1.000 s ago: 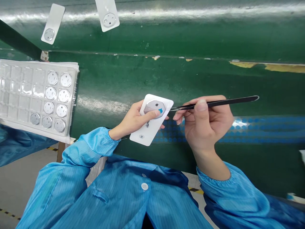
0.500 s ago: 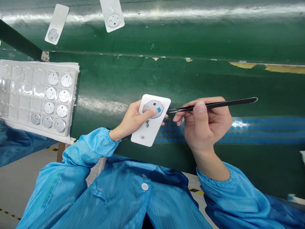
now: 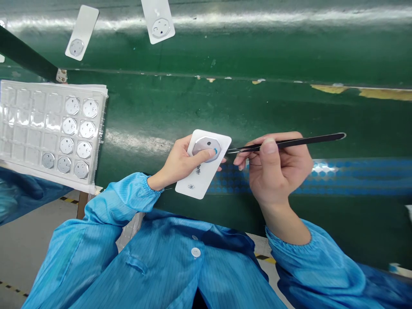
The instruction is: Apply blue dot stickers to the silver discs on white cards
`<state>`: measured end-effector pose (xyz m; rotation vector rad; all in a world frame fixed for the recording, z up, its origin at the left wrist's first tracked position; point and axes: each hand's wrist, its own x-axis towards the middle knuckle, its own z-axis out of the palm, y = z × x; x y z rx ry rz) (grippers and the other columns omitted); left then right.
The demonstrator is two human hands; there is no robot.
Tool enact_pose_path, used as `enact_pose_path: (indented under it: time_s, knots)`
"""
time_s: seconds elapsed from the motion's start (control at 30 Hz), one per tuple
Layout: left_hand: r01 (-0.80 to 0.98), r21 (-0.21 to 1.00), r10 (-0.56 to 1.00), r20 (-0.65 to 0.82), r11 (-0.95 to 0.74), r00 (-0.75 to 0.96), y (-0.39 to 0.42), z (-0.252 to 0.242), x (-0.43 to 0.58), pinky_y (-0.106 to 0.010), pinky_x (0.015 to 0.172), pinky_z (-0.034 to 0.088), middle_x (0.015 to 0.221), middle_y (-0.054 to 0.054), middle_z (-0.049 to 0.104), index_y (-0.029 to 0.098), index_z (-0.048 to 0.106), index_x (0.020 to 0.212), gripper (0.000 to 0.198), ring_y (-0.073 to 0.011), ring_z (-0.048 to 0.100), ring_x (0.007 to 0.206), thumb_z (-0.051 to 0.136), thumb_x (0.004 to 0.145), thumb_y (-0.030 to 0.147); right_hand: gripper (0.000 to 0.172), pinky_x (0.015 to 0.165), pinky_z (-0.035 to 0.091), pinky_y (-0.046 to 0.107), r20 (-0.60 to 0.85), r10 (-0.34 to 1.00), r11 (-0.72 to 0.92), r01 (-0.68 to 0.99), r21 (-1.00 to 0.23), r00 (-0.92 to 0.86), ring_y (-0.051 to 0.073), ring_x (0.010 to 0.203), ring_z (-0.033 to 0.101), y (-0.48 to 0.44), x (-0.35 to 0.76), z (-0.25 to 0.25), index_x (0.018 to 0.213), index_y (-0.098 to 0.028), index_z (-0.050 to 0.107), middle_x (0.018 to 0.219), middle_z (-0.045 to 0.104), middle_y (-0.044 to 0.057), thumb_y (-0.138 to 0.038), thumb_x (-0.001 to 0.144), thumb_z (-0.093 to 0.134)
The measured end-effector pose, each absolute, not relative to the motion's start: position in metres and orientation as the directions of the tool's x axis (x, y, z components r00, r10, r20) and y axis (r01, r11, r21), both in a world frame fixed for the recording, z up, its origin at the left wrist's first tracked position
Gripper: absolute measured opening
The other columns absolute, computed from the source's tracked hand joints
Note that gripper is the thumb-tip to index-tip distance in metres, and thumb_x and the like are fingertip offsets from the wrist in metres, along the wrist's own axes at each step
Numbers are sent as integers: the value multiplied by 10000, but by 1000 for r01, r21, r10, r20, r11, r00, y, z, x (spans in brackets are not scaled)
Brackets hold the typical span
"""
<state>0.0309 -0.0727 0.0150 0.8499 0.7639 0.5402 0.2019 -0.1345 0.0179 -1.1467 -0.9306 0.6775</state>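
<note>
My left hand point(image 3: 184, 161) is closed on a white rectangular panel point(image 3: 189, 189) with rounded corners and dark printed marks. Its thumb presses on an octagonal grey metallic plate point(image 3: 204, 143) near the panel's far end, beside a small blue piece point(image 3: 215, 152). Fingers reach under the panel, their tips showing past its right edge. In my right hand point(image 3: 277, 165), black tweezers point(image 3: 309, 140) are pinched between thumb and fingers. The tweezers' thin tips point left, close to the panel's right edge; whether they touch it I cannot tell.
On the left, a clear plastic tray point(image 3: 101, 96) holds several octagonal metallic plates. Two similar white panels point(image 3: 86, 23) point(image 3: 157, 10) lie on the green surface point(image 3: 244, 51) beyond. A dark bar point(image 3: 28, 53) crosses the upper left. Blue dotted tape point(image 3: 360, 176) runs along the bench.
The panel in my left hand has tilted slightly, and my thumb covers more of the blue piece. The tweezers have shifted slightly left. The far panels appear further right.
</note>
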Motion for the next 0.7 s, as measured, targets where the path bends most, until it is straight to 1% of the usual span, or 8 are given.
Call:
enact_pose_path:
  time_s: [0.1, 0.2, 0.27, 0.37, 0.47, 0.7]
  knots:
    - [-106, 847, 724, -371, 520, 581, -72, 13, 31, -343, 687, 654, 915, -52, 782, 184, 620, 1114, 460, -247, 783, 793, 842, 832, 472, 129, 414, 525, 256, 303, 846, 327, 22, -945, 439, 147, 552, 667, -135, 200, 15, 966, -228, 684, 776, 678, -1, -336, 1029, 716]
    - [-63, 898, 781, -342, 436, 522, -71, 11, 31, -267, 664, 592, 918, -52, 769, 173, 650, 1074, 417, -194, 739, 776, 811, 848, 485, 94, 446, 569, 281, 366, 848, 376, 53, -925, 383, 177, 615, 706, -135, 196, 11, 985, -249, 649, 831, 707, 14, -301, 1021, 719]
    - [-40, 914, 801, -331, 403, 499, -70, 10, 30, -247, 667, 564, 951, -58, 763, 165, 662, 1059, 385, -181, 714, 799, 790, 851, 462, 67, 457, 585, 299, 419, 835, 412, 98, -906, 357, 190, 635, 715, -135, 195, 9, 1007, -270, 645, 850, 710, 20, -276, 1022, 710]
    - [-44, 918, 792, -315, 394, 523, -70, 9, 29, -247, 675, 557, 965, -50, 748, 166, 653, 1093, 377, -175, 690, 804, 774, 840, 418, 54, 461, 589, 304, 464, 820, 437, 157, -886, 336, 183, 644, 711, -136, 194, 7, 1049, -283, 651, 884, 708, 25, -233, 1037, 667]
    - [-45, 924, 786, -295, 379, 543, -71, 8, 29, -243, 658, 545, 935, -35, 731, 171, 647, 1091, 366, -165, 669, 774, 764, 838, 406, 81, 461, 586, 303, 472, 820, 436, 181, -881, 322, 181, 660, 709, -136, 195, 6, 1072, -286, 659, 902, 707, 27, -212, 1039, 651]
    - [-42, 917, 777, -310, 396, 548, -70, 9, 29, -252, 684, 547, 947, -39, 721, 171, 637, 1090, 368, -172, 665, 801, 760, 839, 409, 170, 461, 587, 290, 494, 820, 449, 210, -869, 289, 180, 668, 710, -137, 198, 1, 1151, -301, 696, 906, 702, 34, -185, 1035, 654]
